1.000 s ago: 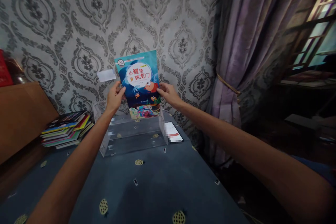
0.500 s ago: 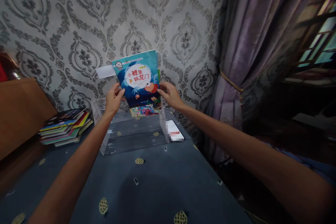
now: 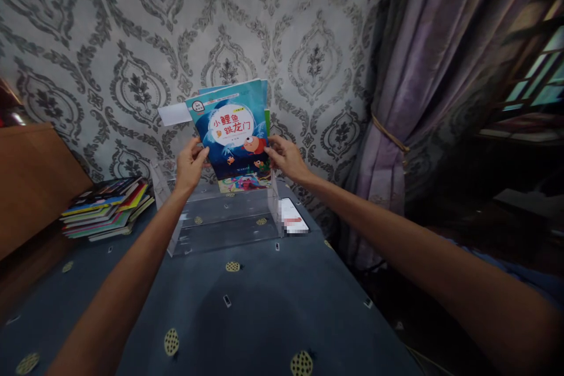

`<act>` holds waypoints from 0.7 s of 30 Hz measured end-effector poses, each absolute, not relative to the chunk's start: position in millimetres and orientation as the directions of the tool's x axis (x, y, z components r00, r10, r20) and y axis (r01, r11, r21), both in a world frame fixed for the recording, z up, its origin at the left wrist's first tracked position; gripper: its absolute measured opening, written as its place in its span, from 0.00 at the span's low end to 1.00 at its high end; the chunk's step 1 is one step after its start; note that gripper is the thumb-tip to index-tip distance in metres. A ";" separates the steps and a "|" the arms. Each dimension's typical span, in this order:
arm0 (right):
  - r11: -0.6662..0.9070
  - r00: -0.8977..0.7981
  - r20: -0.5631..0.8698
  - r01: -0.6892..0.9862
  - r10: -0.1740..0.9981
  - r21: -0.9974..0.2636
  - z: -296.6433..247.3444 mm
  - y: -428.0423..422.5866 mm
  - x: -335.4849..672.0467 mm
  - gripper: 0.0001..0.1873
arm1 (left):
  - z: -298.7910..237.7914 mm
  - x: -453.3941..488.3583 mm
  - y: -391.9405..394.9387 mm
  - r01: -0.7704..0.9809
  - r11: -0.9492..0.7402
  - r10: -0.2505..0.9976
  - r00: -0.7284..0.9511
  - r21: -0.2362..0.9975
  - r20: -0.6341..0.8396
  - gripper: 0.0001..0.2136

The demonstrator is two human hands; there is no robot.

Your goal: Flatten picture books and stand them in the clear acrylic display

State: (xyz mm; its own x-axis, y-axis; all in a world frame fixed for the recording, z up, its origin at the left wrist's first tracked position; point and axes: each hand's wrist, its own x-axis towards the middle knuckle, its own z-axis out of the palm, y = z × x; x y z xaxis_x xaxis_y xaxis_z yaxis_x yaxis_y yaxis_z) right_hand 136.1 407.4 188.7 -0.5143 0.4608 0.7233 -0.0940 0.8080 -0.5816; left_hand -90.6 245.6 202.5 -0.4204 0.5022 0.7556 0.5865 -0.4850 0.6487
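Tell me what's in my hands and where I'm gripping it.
A blue picture book, gripped by its side edges, below mid-height: left hand on the left edge, right hand on the right.

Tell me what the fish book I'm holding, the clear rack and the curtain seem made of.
Book: probably smooth, printed paper or card; it looks thin. Rack: likely glossy plastic; the patterned tablecloth shows through. Curtain: probably fabric, satiny; it hangs in soft folds.
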 end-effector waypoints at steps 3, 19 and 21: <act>0.791 -0.516 0.715 -0.111 0.471 -0.602 186.6 406.7 135.3 0.16 | 201.8 -91.2 243.7 0.601 -0.470 0.512 -0.411 0.647 0.754 0.16; 0.855 -0.547 0.734 -0.062 0.402 -0.514 171.1 413.7 139.7 0.17 | 189.1 -89.5 238.0 0.619 -0.459 0.533 -0.382 0.637 0.755 0.14; 0.868 -0.543 0.739 -0.037 0.398 -0.495 170.4 415.7 140.6 0.17 | 188.2 -88.3 238.0 0.647 -0.443 0.523 -0.375 0.620 0.766 0.12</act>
